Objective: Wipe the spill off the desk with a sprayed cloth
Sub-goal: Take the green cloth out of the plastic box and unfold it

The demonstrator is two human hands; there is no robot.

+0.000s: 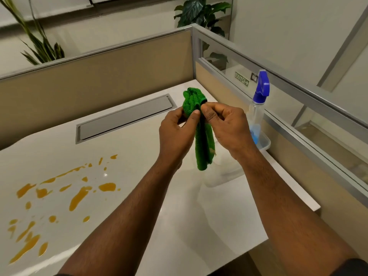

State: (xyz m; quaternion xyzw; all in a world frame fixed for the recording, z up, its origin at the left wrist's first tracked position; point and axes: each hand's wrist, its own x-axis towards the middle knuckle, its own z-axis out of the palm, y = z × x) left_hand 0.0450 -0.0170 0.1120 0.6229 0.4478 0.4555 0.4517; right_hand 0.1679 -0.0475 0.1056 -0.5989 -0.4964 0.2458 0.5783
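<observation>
**Two hands, one green cloth, one spill waiting**

Both grips pinch one green cloth above the worktop: the left hand and the right hand each press thumb and fingers together on its upper folds, and the rest hangs below them. One spray bottle with a blue trigger head stands just right of the right grip, inside one clear plastic tray. One orange spill, scattered in many drops and streaks, lies on the worktop well to the lower left of the grips. One grey cable hatch sits left of them. Reflected in the glass partition beyond the bottle, one green sign reads "EXIT" reversed.
</observation>
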